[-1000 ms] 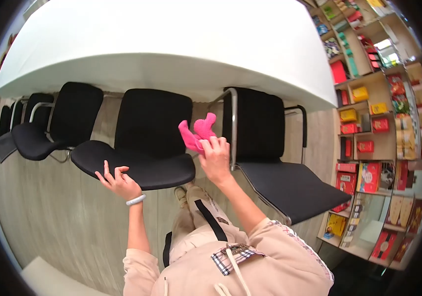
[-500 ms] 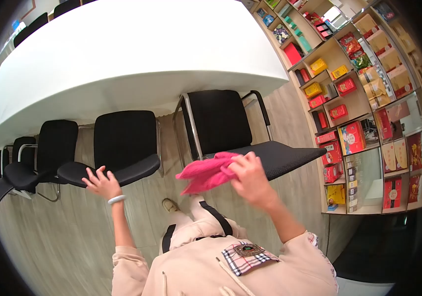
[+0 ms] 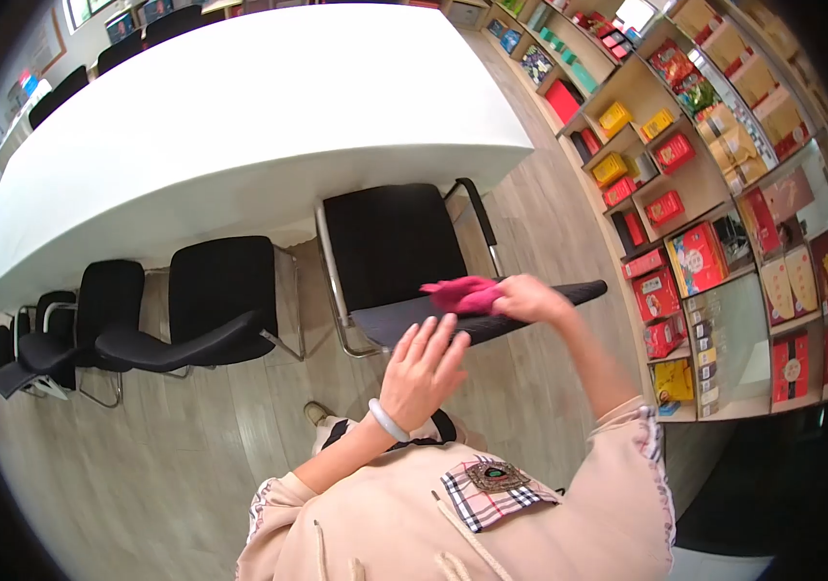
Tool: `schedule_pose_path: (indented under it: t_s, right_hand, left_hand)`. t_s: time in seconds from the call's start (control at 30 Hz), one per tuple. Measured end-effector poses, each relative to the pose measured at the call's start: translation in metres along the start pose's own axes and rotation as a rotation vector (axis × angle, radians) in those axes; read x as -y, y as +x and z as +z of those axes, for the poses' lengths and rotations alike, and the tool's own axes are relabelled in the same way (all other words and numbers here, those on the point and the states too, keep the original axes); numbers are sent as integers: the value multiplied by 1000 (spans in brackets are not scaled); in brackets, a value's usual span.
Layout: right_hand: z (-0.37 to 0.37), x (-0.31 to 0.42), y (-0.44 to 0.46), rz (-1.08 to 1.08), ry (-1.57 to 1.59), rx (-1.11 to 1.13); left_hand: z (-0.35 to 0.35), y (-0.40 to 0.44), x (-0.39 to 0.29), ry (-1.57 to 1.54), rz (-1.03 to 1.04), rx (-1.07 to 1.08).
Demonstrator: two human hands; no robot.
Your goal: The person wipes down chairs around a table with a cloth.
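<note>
My right hand [image 3: 530,298] grips a bunched pink cloth [image 3: 462,293], its fingers closed on the right end. The cloth lies across the view of the nearest black chair [image 3: 395,242], over where seat and backrest meet; whether it touches the chair I cannot tell. My left hand [image 3: 424,373] is in front of the seat's near edge, palm down, fingers stretched and holding nothing. A pale bracelet [image 3: 388,420] circles the left wrist.
A long white table [image 3: 249,107] stretches beyond the chairs. More black chairs [image 3: 222,290] line its near side to the left. On the right stands a shelf unit [image 3: 690,184] with red and yellow boxes. Wood-look flooring [image 3: 211,445] runs below.
My left hand has swung right, from beside the second chair to the nearest chair's seat. The pink cloth has moved right and up with my right hand, over that chair. The view has shifted slightly.
</note>
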State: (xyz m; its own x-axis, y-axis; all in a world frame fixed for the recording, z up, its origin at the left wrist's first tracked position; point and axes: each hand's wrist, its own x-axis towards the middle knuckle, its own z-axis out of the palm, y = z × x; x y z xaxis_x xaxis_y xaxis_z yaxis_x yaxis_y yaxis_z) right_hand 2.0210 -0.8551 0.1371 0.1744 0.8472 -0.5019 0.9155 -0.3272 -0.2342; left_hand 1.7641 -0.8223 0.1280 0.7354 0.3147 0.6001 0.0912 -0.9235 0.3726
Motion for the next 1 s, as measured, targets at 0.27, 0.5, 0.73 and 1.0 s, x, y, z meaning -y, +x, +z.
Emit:
schedule_pose_path:
  t_s: [0.27, 0.5, 0.73, 1.0]
  right_hand:
    - [-7, -29, 17, -8, -288, 75]
    - [45, 120, 50, -583, 578, -158]
    - [-5, -31, 14, -205, 13, -10]
    - [-35, -68, -17, 164, -263, -61]
  left_hand:
    - [35, -6, 11, 529, -234, -60]
    - [21, -21, 22, 667, -279, -144]
    - [21, -24, 26, 693, -200, -180]
    - [21, -23, 25, 720, -203, -208]
